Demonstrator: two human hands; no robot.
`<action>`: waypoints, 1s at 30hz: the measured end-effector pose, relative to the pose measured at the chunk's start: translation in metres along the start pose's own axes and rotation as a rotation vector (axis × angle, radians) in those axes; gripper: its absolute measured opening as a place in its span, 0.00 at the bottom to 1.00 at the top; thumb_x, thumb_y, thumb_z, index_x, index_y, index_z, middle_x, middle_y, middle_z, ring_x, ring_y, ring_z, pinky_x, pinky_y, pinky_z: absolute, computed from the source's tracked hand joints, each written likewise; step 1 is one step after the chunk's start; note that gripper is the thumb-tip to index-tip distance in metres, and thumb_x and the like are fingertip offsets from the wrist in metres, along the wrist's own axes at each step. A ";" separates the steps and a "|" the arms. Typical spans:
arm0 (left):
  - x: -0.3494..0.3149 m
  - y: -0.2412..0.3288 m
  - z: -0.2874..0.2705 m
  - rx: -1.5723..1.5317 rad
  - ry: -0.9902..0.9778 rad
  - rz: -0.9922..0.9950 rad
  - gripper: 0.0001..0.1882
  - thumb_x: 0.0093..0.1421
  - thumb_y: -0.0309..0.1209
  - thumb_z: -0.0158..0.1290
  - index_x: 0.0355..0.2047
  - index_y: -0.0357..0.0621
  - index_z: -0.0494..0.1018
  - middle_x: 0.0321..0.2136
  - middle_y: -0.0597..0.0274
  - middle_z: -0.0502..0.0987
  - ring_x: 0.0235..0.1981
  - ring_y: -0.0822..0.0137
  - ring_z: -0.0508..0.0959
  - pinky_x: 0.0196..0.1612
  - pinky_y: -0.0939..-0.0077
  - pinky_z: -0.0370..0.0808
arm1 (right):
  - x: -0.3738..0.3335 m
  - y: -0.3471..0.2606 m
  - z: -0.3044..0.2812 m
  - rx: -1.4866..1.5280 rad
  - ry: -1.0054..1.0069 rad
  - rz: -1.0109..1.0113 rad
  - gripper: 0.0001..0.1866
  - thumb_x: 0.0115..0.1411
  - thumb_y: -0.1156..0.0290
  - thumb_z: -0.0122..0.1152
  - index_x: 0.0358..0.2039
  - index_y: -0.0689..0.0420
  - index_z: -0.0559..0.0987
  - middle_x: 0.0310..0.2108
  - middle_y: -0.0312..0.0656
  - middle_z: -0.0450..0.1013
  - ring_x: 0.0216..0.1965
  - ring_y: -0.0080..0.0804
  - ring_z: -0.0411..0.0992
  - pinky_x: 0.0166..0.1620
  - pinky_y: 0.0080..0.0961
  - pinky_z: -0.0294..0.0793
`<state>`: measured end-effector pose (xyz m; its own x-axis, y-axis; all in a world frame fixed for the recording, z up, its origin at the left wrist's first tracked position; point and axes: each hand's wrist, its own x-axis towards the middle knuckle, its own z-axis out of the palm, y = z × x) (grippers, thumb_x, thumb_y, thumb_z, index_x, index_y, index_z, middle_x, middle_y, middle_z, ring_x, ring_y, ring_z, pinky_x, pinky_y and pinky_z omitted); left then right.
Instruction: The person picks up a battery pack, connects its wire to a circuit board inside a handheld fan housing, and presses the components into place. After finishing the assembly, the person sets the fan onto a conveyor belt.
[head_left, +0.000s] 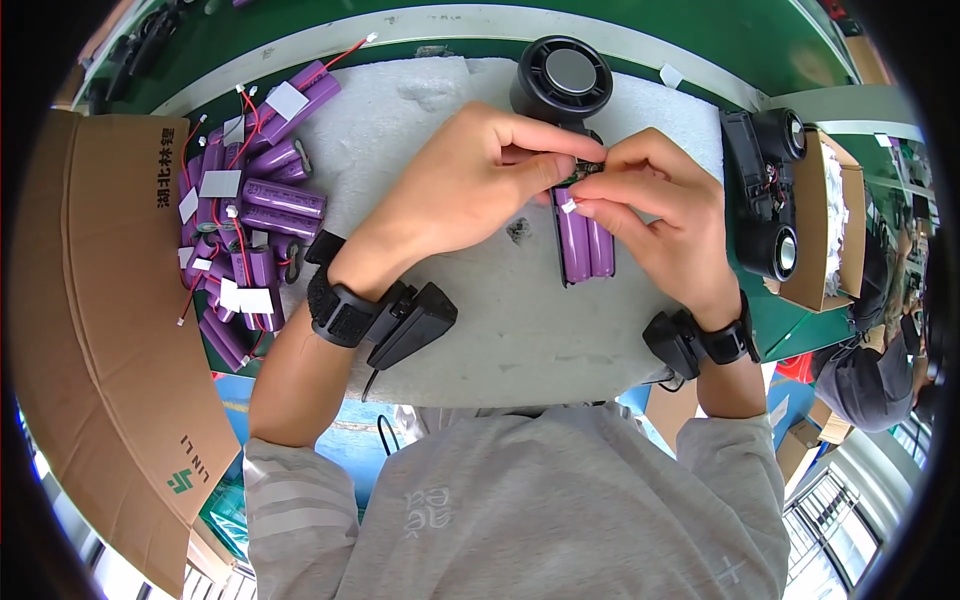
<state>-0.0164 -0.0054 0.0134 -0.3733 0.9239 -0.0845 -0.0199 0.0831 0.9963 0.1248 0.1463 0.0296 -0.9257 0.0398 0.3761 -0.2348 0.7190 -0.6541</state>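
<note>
A black device (pixel 519 88) with a round fan-like head lies on the pale foam pad, its opened handle pointing toward me. Two purple battery cells (pixel 586 240) sit side by side in that handle. My left hand (pixel 470 180) closes thumb and forefinger around the neck of the device, at a small green circuit board (pixel 566 180). From the other side, my right hand (pixel 665 205) pinches a small white plug (pixel 570 206) just above the cells. The fingers partly hide the board and any wires there.
Purple battery packs (pixel 283 205) with red and black leads lie heaped at the left, beside a big cardboard box (pixel 110 320). On the right are more black fan units (pixel 765 190) and an open carton (pixel 850 215) with white contents. A pale foam pad (pixel 480 330) covers the green bench.
</note>
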 end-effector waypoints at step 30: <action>-0.001 -0.004 -0.003 0.026 -0.058 0.014 0.22 0.53 0.20 0.45 0.48 0.41 0.78 0.22 0.63 0.76 0.20 0.79 0.66 0.24 0.79 0.65 | 0.001 -0.012 0.003 0.015 0.003 0.165 0.05 0.51 0.81 0.67 0.30 0.63 0.81 0.27 0.39 0.74 0.24 0.23 0.71 0.28 0.18 0.69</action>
<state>-0.0189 -0.0084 0.0092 -0.3189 0.9451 -0.0721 0.0095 0.0792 0.9968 0.1262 0.1360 0.0360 -0.9512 0.1585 0.2647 -0.0843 0.6918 -0.7172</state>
